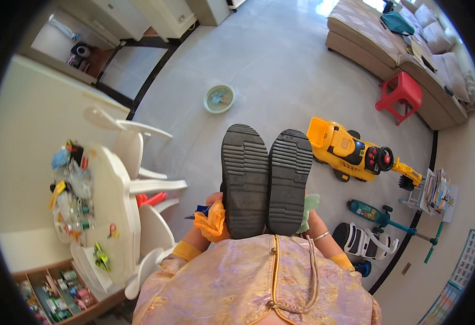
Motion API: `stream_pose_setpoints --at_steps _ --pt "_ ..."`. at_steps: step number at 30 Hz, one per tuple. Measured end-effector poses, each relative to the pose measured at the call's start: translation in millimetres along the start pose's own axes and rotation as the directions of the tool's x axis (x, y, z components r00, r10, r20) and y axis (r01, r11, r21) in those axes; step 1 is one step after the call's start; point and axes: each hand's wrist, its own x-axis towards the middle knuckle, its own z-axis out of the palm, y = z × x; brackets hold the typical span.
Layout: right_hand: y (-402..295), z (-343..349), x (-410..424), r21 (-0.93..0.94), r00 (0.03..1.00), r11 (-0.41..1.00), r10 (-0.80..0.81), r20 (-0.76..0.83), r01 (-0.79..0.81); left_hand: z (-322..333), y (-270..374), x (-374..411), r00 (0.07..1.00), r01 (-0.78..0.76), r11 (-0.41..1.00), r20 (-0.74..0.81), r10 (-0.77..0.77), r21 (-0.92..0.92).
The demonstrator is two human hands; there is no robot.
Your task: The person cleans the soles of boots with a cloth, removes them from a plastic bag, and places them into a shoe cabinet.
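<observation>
Two shoes with black ridged soles are held up side by side before my chest, soles facing the camera. My left hand (214,199) grips the left shoe (244,183) at its outer side, mostly hidden behind it. A crumpled orange cloth or bag (211,222) and a dark blue piece (198,212) show at that hand. My right hand (313,222) holds the right shoe (289,183) from its outer side, fingers hidden. A pale green cloth (309,209) sticks out between this hand and the shoe. The uppers of both shoes are out of sight.
A basin (219,99) with water and a blue item stands on the tiled floor (180,85) ahead. To the right are a yellow ride-on toy excavator (345,148), a red stool (401,95) and a teal scooter (387,219). A cluttered white table (111,178) and chairs (156,227) stand left.
</observation>
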Motion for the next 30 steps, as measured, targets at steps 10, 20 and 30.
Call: stream_pose_setpoints --at_steps 10,20,30 --pt "-170 43 119 -0.047 0.991 0.99 0.133 0.031 -0.131 83 68 147 0.985 -0.13 0.991 -0.105 0.134 0.042" --pt "-323 141 293 -0.135 0.97 0.967 0.228 0.087 -0.215 153 170 299 0.956 -0.234 0.972 -0.181 0.233 0.014" --pt "-543 211 385 0.054 0.997 0.995 0.079 0.001 -0.079 265 305 556 0.997 0.071 0.996 -0.046 -0.068 0.061"
